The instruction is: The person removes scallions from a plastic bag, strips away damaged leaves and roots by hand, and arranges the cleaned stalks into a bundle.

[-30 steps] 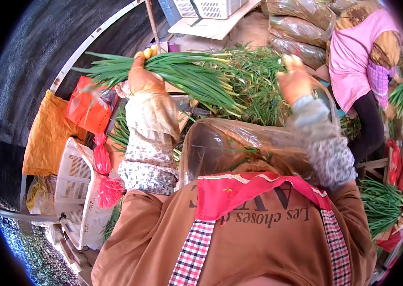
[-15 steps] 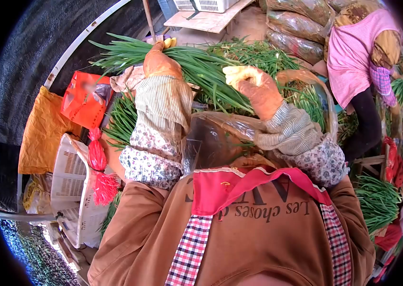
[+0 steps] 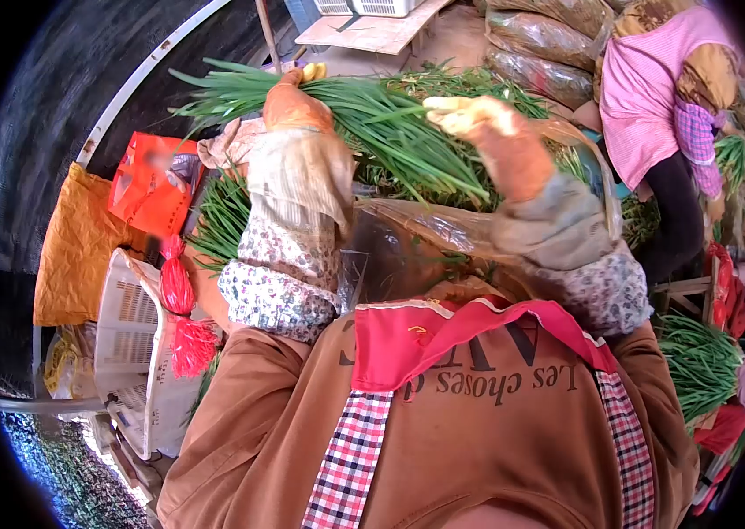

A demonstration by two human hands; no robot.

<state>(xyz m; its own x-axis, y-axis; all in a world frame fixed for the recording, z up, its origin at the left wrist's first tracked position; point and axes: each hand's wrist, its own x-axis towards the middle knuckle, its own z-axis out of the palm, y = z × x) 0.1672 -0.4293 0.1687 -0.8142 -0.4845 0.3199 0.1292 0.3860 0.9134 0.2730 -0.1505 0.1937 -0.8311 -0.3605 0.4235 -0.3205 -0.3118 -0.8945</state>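
My left hand [image 3: 298, 101], in an orange glove with yellow fingertips, is closed around a thick bunch of Chinese chives [image 3: 390, 137]. The long green leaves spread left past the wrist and slope down to the right in front of me. My right hand [image 3: 498, 137], gloved the same way, is beside the bunch at its right, slightly blurred. Its fingers stretch out to the left, near the tip of one leaf; whether they touch it I cannot tell. Below the bunch lies a clear plastic sheet [image 3: 434, 225].
Loose chives [image 3: 478, 84] are heaped behind the bunch. At left are a red bag [image 3: 148, 194], red string [image 3: 180, 278] and a white crate [image 3: 130, 304]. Filled plastic sacks [image 3: 540, 40] are stacked at the back. A co-worker in pink [image 3: 655, 88] bends at right.
My right hand has moved a little to the right and its fingers have straightened from a curled pose. The left hand keeps its hold on the chives, nearly still.
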